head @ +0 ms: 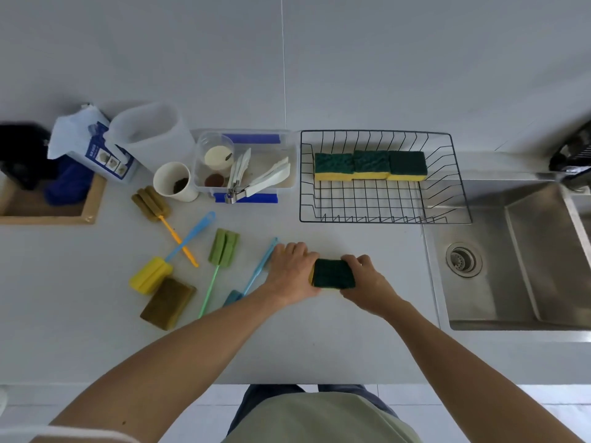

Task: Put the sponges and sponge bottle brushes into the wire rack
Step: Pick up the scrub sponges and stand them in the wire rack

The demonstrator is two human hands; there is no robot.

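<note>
While both hands meet at the middle of the grey countertop (319, 340), a green-and-yellow sponge (334, 274) sits between them: the left hand (292, 273) presses against its left end, the right hand (367, 282) has fingers curled over its right end. So it's held from both sides, low over the counter; whether it touches the surface, I can't tell. Up at one o'clock from the hands, the black wire rack (383, 215) already holds three green-topped sponges (371, 166) in a row along its far side. Out at nine o'clock lie the bottle brushes: blue-handled (256, 273) just beside the left wrist, green (220, 254), yellow-headed (152, 274), and an orange-handled one (153, 203) further back. A worn brown sponge (168, 303) lies at eight o'clock. Steel sink (518, 260) at three o'clock.
</note>
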